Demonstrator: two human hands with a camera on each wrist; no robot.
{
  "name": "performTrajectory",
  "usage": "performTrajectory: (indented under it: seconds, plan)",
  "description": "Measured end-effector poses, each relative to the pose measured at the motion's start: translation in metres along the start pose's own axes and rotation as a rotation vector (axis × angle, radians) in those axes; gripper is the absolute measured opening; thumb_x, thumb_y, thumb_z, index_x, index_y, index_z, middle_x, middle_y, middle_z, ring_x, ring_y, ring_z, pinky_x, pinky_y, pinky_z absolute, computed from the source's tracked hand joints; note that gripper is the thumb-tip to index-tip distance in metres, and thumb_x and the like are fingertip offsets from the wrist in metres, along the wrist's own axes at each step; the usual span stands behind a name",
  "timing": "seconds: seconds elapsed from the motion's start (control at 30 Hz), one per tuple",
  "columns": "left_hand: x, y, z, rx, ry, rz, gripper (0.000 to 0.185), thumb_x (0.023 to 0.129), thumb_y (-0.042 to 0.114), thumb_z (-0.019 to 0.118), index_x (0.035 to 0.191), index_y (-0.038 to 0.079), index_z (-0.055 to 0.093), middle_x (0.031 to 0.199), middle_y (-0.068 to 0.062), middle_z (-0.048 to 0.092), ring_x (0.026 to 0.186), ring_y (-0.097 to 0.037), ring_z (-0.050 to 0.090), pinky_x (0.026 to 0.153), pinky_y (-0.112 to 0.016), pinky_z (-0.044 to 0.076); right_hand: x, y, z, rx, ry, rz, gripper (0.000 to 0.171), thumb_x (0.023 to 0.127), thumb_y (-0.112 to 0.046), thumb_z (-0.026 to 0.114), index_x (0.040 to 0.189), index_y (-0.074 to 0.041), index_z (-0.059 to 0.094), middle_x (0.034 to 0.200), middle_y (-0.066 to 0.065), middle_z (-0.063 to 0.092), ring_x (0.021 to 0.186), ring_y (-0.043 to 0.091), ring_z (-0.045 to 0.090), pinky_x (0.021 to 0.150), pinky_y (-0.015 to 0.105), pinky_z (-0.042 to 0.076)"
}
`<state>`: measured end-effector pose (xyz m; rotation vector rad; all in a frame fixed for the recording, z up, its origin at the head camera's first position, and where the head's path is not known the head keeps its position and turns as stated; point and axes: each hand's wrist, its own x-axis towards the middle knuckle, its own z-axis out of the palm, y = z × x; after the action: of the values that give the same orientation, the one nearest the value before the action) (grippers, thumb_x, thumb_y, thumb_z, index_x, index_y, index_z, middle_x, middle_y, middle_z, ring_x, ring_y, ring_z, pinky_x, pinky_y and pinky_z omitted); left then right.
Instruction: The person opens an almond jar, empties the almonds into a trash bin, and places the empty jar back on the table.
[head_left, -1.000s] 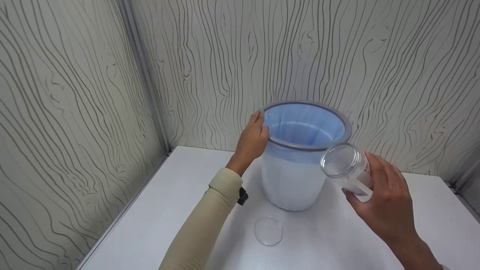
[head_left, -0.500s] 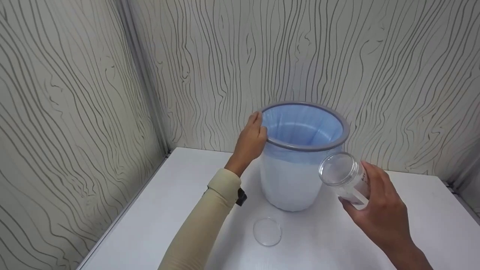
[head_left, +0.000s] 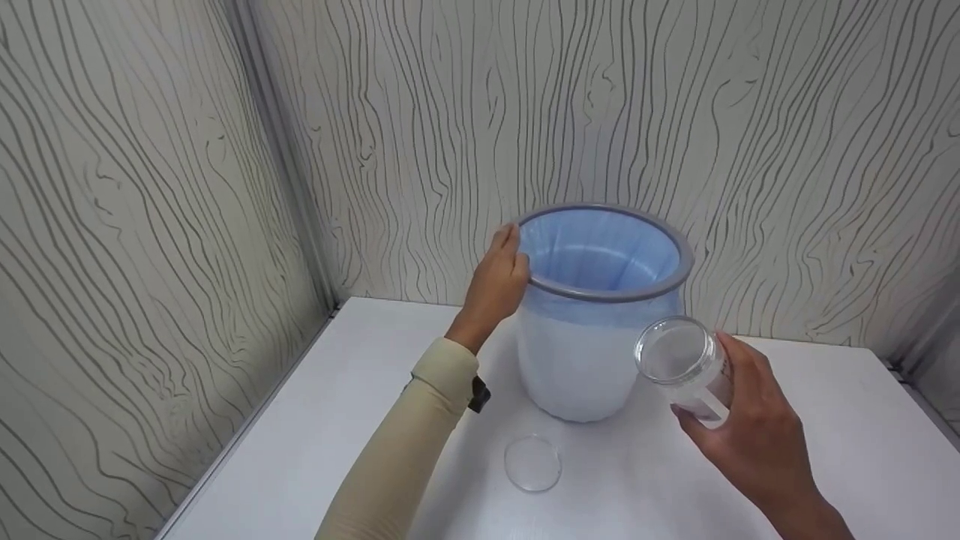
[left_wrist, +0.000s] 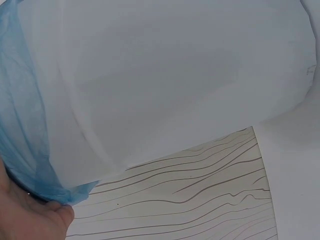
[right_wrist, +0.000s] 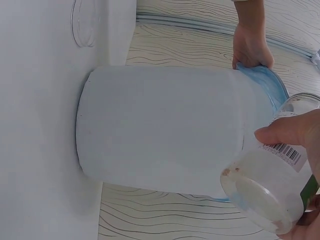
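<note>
A white trash can (head_left: 577, 367) stands upright, with a blue liner bag (head_left: 600, 247) folded over its top under a grey rim ring (head_left: 686, 259). My left hand (head_left: 495, 281) grips the rim at its left side. In the left wrist view, its thumb (left_wrist: 60, 215) lies by the liner's edge. My right hand (head_left: 761, 427) holds a clear jar (head_left: 679, 360) in front of the can's right side, lidless and tilted with its mouth up and leftward. A barcode label (right_wrist: 287, 152) and brownish specks near the base show in the right wrist view.
A clear round lid (head_left: 532, 463) lies on the white table (head_left: 330, 420) in front of the can. Wood-grain patterned walls (head_left: 450, 135) rise behind and at the left of the table. A black strap device (head_left: 480, 394) sits at the left cuff.
My right hand has lowered the jar from beside the rim and drawn it slightly nearer and leftward. The left hand keeps its grip on the rim; the whole view has shifted slightly.
</note>
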<state>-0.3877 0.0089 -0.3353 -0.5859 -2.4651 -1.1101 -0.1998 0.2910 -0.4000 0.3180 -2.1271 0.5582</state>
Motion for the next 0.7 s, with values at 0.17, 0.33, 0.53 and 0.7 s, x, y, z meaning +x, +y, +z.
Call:
performTrajectory:
  seconds: [0.17,0.33,0.53,0.7]
  plan:
    - [0.000,0.000,0.000,0.007,-0.006,0.004,0.058,0.106,0.026,0.028,0.158,0.000,0.027,0.167,-0.012,0.024,0.153,-0.021,0.021,0.122,-0.035,0.021,-0.005,0.001,0.003,-0.001,-0.010,0.003,0.111,0.048,-0.008,0.097,0.147,-0.003,0.046,0.135,0.015,0.057,0.113,0.033,0.059,0.082,0.060,0.051]
    - [-0.001,0.002,-0.001,0.003,-0.020,0.011,0.058,0.107,0.026,0.028,0.158,0.001,0.026,0.167,-0.012,0.023,0.154,-0.021,0.019,0.123,-0.035,0.019,-0.009,0.001,0.005,0.004,-0.020,0.020,0.112,0.049,-0.007,0.096,0.148,-0.002,0.044,0.135,0.016,0.056,0.113,0.034,0.059,0.081,0.058,0.052]
    - [-0.001,0.001,-0.001,0.002,-0.011,0.015,0.058,0.107,0.025,0.029,0.158,-0.001,0.027,0.166,-0.013,0.024,0.154,-0.022,0.019,0.123,-0.035,0.019,-0.011,0.000,0.006,0.013,-0.037,0.045,0.110,0.051,-0.006,0.095,0.148,-0.002,0.043,0.135,0.017,0.055,0.112,0.034,0.059,0.079,0.059,0.051]
    - [0.000,0.001,0.000,0.004,-0.007,0.017,0.058,0.107,0.025,0.029,0.158,0.000,0.027,0.166,-0.012,0.025,0.154,-0.022,0.019,0.123,-0.035,0.020,-0.013,0.000,0.006,0.013,-0.033,0.038,0.110,0.050,-0.006,0.095,0.147,-0.002,0.044,0.134,0.017,0.056,0.111,0.033,0.060,0.080,0.059,0.052]
